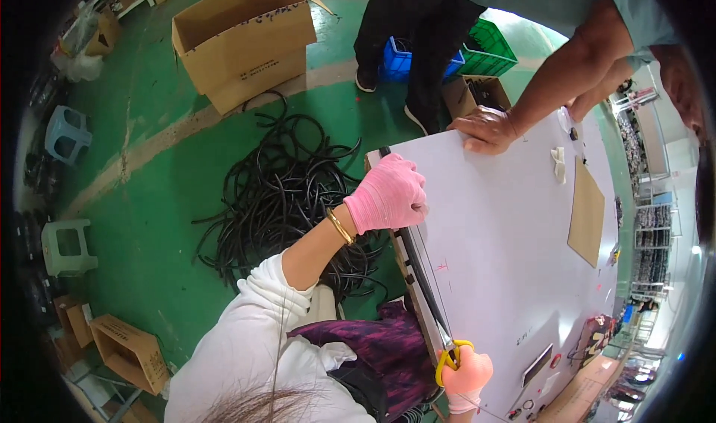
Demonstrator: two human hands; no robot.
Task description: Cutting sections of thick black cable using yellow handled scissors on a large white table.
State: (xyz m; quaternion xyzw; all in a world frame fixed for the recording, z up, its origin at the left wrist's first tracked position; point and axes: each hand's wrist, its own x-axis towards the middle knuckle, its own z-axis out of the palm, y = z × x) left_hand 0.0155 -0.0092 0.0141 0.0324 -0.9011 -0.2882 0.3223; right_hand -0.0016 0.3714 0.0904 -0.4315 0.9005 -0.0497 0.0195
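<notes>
My left hand (388, 193), in a pink glove, is closed in a fist round a black tube (424, 278) along the left edge of the white table (507, 251). One end of the tube sticks out just beyond the fist. Nearer to me, my right hand (468, 377), in a paler orange-pink glove, grips scissors with yellow handles (445, 357). Their blades lie against the near part of the tube; how far apart the blades are is too small to tell. A large tangled heap of black tubes (287, 192) lies on the green floor left of the table.
Across the table, another person's hand (488, 128) rests on its far edge. A brown board (587, 214), a phone-like device (538, 365) and a white scrap (558, 164) lie on top. Cardboard boxes (250, 50), a blue crate (399, 61), a green crate (488, 46) and plastic stools (68, 248) stand around.
</notes>
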